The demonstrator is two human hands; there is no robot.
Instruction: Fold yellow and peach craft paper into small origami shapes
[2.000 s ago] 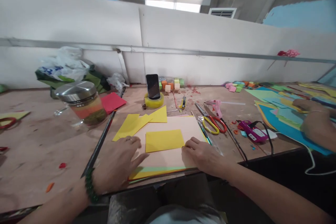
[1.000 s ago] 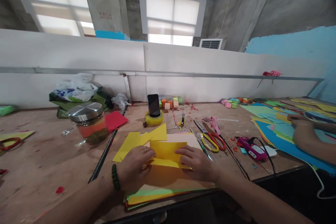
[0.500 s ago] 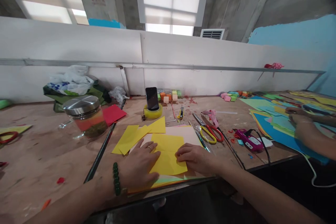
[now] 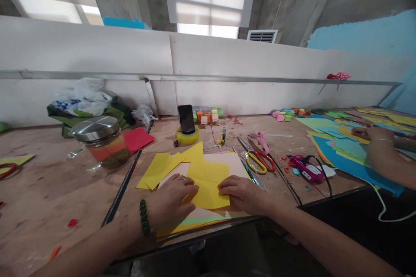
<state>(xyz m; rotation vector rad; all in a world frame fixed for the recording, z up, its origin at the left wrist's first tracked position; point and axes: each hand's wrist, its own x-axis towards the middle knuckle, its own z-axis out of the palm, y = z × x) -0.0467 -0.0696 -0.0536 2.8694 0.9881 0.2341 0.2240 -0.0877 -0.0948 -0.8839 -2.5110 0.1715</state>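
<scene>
A square sheet of yellow paper (image 4: 208,181) lies between my two hands, over a stack of pale and coloured sheets (image 4: 238,207). My left hand (image 4: 172,203), with a ring and a green bead bracelet, holds the sheet's left side with bent fingers; its thumb sits lower, a little apart. On the right edge, my right hand (image 4: 243,192) grips the paper with curled fingers; its thumb is mostly hidden. More yellow pieces (image 4: 159,169) lie just beyond my left hand, partly overlapping.
Scissors (image 4: 258,160), a pink glue gun (image 4: 260,140) and a cutter knife (image 4: 222,136) lie ahead. A phone (image 4: 186,119) stands in a tape roll (image 4: 187,137). The glass jar (image 4: 107,147) is left; a purple device (image 4: 307,169) and another person's hand (image 4: 377,136) are right.
The near edge of the yellow sheet has shifted slightly away from me, baring more of the stack below. My left fingers have drawn closer together. The right hand keeps to the right edge.
</scene>
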